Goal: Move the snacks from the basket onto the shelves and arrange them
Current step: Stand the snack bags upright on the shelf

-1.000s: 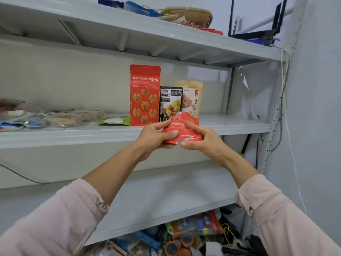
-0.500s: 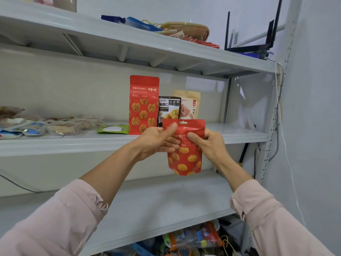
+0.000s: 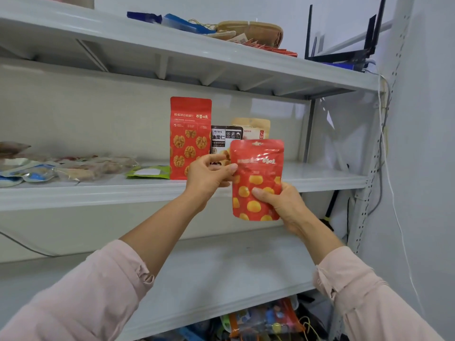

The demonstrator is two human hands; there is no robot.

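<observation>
Fingers: thumb and curled fingers of the left hand (image 3: pixel 208 179) pinch the left edge of a red chestnut pouch (image 3: pixel 258 173). The right hand (image 3: pixel 283 205) grips its lower right corner, thumb pressed across the front, the other fingers hidden behind.
Pouch: upright, printed face to the camera, held in the air before the front edge of the middle shelf (image 3: pixel 325 179), toward that shelf's right end; its top sits above the edge, its bottom below.
Behind it: a tall red walnut bag (image 3: pixel 190 134) stands mid-shelf, a black packet (image 3: pixel 225 136) just right of it, a tan pouch (image 3: pixel 253 126) further back. The held pouch covers part of the last two.
Left along the shelf: a green packet (image 3: pixel 149 172) lies flat beside the walnut bag; clear and silver wrapped snacks (image 3: pixel 73 168) are heaped toward the left end.
Sleeves: pale pink sleeves (image 3: pixel 98 286), pushed up both forearms.
Top shelf (image 3: pixel 172 43): blue packets (image 3: pixel 172 19) and a tan bag (image 3: pixel 253 32) near the middle, a black router (image 3: pixel 344 55) at the right end.
Below the lower shelf (image 3: pixel 221 279): a jumble of coloured items (image 3: pixel 266 318), too blurred to name.
</observation>
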